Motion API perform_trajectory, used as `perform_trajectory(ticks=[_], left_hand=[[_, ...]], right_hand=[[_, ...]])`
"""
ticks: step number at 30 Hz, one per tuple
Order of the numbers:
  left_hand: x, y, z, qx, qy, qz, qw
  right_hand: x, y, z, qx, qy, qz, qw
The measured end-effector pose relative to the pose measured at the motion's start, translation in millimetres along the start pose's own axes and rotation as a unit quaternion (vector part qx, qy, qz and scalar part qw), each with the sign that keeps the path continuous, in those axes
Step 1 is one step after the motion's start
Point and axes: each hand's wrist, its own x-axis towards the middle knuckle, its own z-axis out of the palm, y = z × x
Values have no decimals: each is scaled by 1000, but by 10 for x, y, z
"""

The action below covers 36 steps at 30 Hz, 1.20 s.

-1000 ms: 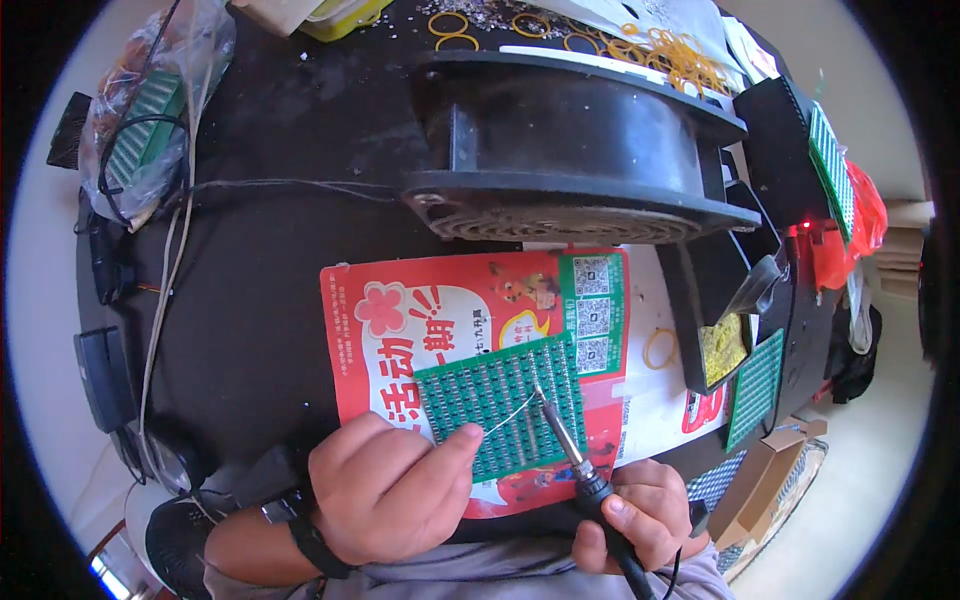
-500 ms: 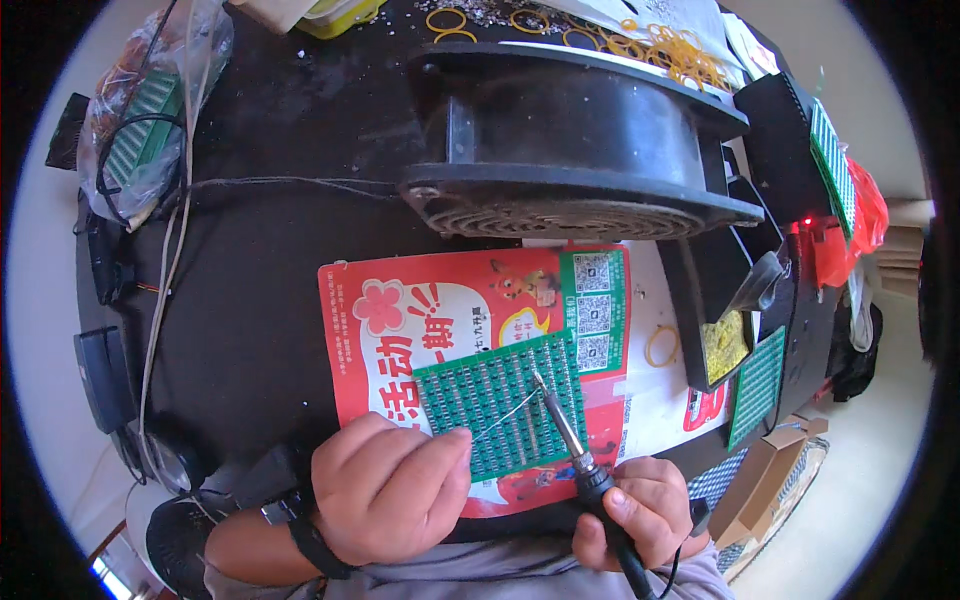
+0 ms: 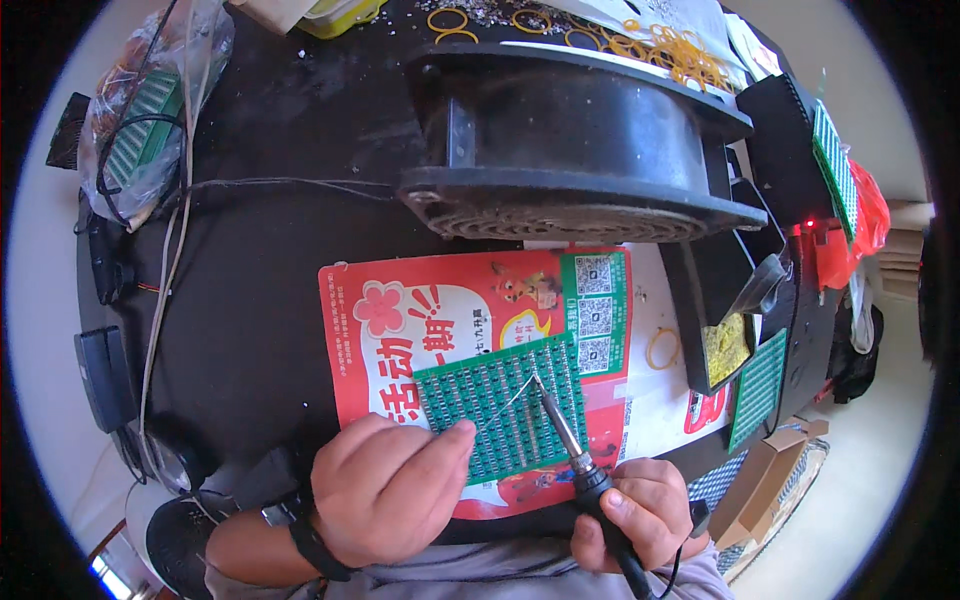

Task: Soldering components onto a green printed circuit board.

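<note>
A green circuit board (image 3: 490, 425) covered in rows of small parts lies on a red and white printed sheet (image 3: 350, 300). My right hand (image 3: 640, 515) is closed round the handle of a soldering iron (image 3: 565, 430), whose tip meets the upper right part of the board. At the board's left edge my left hand (image 3: 395, 490) pinches a thin solder wire (image 3: 515, 398). The wire's far end runs up to the iron's tip; whether the two touch is too small to tell.
A large black fan (image 3: 580, 140) stands just beyond the sheet. To the right are a black holder with yellow cleaning wool (image 3: 727, 345) and another green board (image 3: 758, 390). Rubber bands (image 3: 680, 55) lie at the back. A plastic bag with boards (image 3: 145, 125) and cables sit at left.
The iron's tip has shifted very slightly on the board, and the solder wire's far end now reaches a bit higher, near the tip. Both hands stay almost in place.
</note>
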Motion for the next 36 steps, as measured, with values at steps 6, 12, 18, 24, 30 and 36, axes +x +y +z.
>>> perform_trajectory(ticks=[6,12,18,24,30,36], left_hand=[[-44,56,-197,-10,-30,-38,999],[-100,92,-222,-89,48,-35,994],[-73,26,-174,-143,70,-29,987],[-55,8,-128,-94,64,-57,992],[-58,30,-89,-48,75,-48,995],[-44,8,-69,-50,66,-31,996]], right_hand=[[-44,11,-21,7,-4,1,1000],[-42,13,-32,9,5,-7,1000],[-65,10,19,7,20,-5,1000],[-43,16,-22,10,8,-9,1000],[-70,25,-9,22,38,-20,999],[-37,30,-10,16,35,-19,999]])
